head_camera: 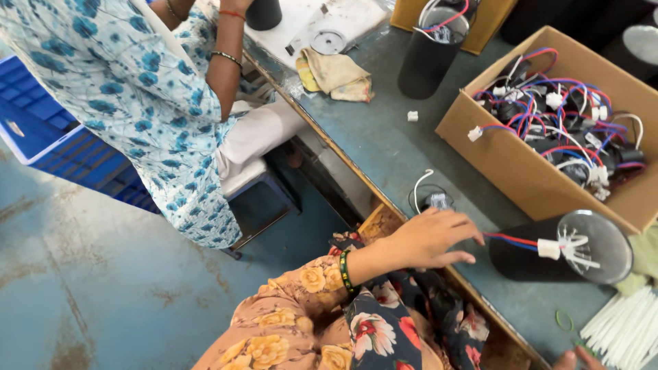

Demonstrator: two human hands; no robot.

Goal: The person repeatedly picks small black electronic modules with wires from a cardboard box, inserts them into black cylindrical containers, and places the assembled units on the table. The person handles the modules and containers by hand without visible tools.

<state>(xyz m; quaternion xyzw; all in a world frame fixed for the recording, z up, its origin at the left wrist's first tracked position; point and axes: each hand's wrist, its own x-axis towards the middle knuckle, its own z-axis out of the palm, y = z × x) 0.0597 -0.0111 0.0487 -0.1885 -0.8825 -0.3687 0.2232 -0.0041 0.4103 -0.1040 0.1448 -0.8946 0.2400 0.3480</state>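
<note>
Reaching across the worktop (384,147), left hand (432,238) open with fingers spread, nearest a black cylinder (558,248) lying at its 3 o'clock with red and blue wires (510,239), right hand (579,358) barely visible at bottom edge, grip impossible to tell, cardboard box (528,171) of wired parts at 1 o'clock.

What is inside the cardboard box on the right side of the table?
The cardboard box holds a tangle of red, blue and white wires with white plastic connectors and dark round parts. The tangle covers the box's bottom, so anything beneath it is hidden.
</note>
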